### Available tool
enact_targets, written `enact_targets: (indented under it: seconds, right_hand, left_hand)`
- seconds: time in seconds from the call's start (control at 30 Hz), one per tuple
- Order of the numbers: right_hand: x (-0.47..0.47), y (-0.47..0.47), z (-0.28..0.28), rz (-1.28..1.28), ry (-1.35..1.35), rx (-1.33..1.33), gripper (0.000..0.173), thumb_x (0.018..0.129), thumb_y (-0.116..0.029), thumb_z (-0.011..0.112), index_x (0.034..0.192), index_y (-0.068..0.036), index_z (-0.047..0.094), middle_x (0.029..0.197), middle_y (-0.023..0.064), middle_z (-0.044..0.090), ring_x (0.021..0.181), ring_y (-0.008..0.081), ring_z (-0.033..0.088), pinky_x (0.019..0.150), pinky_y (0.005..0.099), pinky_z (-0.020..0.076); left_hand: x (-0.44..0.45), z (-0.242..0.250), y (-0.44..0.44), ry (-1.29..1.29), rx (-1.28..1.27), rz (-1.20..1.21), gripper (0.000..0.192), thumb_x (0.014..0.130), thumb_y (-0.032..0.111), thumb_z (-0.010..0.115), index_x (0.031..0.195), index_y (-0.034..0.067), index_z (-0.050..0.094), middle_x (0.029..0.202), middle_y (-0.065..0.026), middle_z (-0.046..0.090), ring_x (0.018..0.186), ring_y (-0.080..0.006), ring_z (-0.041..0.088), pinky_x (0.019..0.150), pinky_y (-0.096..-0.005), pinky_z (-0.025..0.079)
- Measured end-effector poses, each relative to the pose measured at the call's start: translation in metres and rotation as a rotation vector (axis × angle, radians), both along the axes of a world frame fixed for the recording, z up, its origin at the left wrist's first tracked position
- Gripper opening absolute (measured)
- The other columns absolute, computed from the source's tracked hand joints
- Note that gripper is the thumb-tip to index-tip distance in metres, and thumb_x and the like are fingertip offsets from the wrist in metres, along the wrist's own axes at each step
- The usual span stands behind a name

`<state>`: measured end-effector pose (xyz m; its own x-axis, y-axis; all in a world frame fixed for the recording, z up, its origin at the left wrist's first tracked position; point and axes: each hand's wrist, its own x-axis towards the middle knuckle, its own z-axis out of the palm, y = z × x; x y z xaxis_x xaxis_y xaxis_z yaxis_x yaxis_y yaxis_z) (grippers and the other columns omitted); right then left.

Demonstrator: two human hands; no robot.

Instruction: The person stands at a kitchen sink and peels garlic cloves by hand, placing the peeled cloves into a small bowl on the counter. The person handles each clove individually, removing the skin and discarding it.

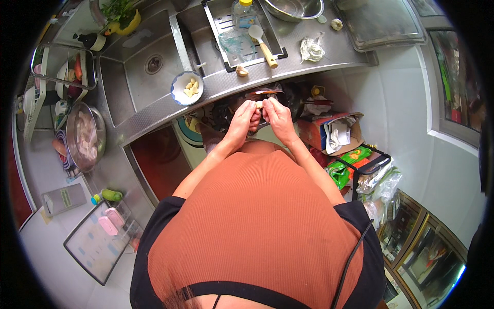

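Observation:
My left hand (246, 117) and my right hand (278, 117) meet in front of the counter edge, pinching a small pale garlic clove (259, 104) between their fingertips. Dark bags lie below them in the open space under the sink. Several peeled garlic cloves (192, 87) rest in a white bowl with a blue rim (177, 92) at the counter's front edge, up and left of my hands. Above my hands, a partly broken-up garlic piece (242, 71) sits on the counter edge. A whole garlic bulb (336, 24) lies further back on the right.
A double steel sink (135, 77) holds a drain rack (227, 58) with a brush (263, 46) and a plastic bottle (244, 15). A crumpled white cloth (312, 49) lies rightward. Raw meat fills a steel basin (99, 127) at left. A cardboard box (308, 133) stands low on the right.

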<state>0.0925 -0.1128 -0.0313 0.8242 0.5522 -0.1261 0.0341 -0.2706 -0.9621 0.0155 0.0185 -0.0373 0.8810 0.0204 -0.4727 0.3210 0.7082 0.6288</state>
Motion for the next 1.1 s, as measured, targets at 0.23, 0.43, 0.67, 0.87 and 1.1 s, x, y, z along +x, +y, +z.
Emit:
enact_targets:
  seconds: [0.23, 0.43, 0.67, 0.87, 1.1]
  right_hand:
    - [0.003, -0.006, 0.002, -0.084, 0.440, 0.219, 0.036, 0.103, -0.030, 0.050, 0.075, -0.009, 0.051, 0.063, -0.0027, 0.050, 0.053, 0.0041, 0.040, 0.047, 0.0216, 0.0308]
    - [0.012, -0.015, -0.003, -0.046, 0.903, 0.608, 0.034, 0.103, -0.030, 0.050, 0.074, -0.010, 0.048, 0.060, -0.0034, 0.046, 0.047, 0.0035, 0.030, 0.043, 0.0233, 0.0257]
    - [0.015, -0.013, -0.017, 0.018, -0.056, -0.122, 0.018, 0.098, -0.020, 0.057, 0.093, -0.003, 0.063, 0.083, 0.0081, 0.064, 0.072, 0.0179, 0.061, 0.064, 0.0287, 0.0485]
    - [0.018, -0.017, 0.007, 0.099, -0.218, -0.046, 0.018, 0.091, -0.008, 0.061, 0.106, -0.002, 0.066, 0.096, 0.0114, 0.066, 0.087, 0.0254, 0.066, 0.077, 0.0333, 0.0531]
    - [0.014, -0.011, 0.020, 0.184, -0.283, -0.167, 0.014, 0.089, -0.014, 0.066, 0.098, -0.004, 0.067, 0.088, 0.0099, 0.068, 0.075, 0.0251, 0.068, 0.067, 0.0347, 0.0542]
  left_hand:
    - [-0.001, -0.004, 0.001, -0.094, 0.069, -0.070, 0.026, 0.106, 0.030, 0.045, 0.091, 0.009, 0.049, 0.070, 0.0062, 0.035, 0.058, -0.0047, 0.028, 0.050, -0.0215, 0.023]
    - [-0.002, -0.006, 0.011, -0.116, -0.069, -0.131, 0.025, 0.106, 0.029, 0.044, 0.090, 0.010, 0.049, 0.070, 0.0069, 0.034, 0.057, -0.0045, 0.028, 0.050, -0.0212, 0.022]
    - [0.000, -0.008, 0.006, -0.272, 0.898, -0.132, 0.024, 0.105, 0.023, 0.045, 0.098, 0.000, 0.050, 0.080, -0.0150, 0.057, 0.069, -0.0315, 0.057, 0.065, -0.0410, 0.047]
    - [0.001, -0.004, 0.007, -0.270, 1.184, -0.154, 0.016, 0.102, 0.018, 0.048, 0.098, 0.003, 0.050, 0.085, -0.0205, 0.059, 0.082, -0.0451, 0.058, 0.065, -0.0495, 0.046]
    - [-0.001, -0.003, 0.009, -0.322, 1.334, -0.191, 0.015, 0.101, 0.017, 0.049, 0.098, 0.002, 0.053, 0.086, -0.0191, 0.056, 0.078, -0.0432, 0.058, 0.064, -0.0469, 0.046]
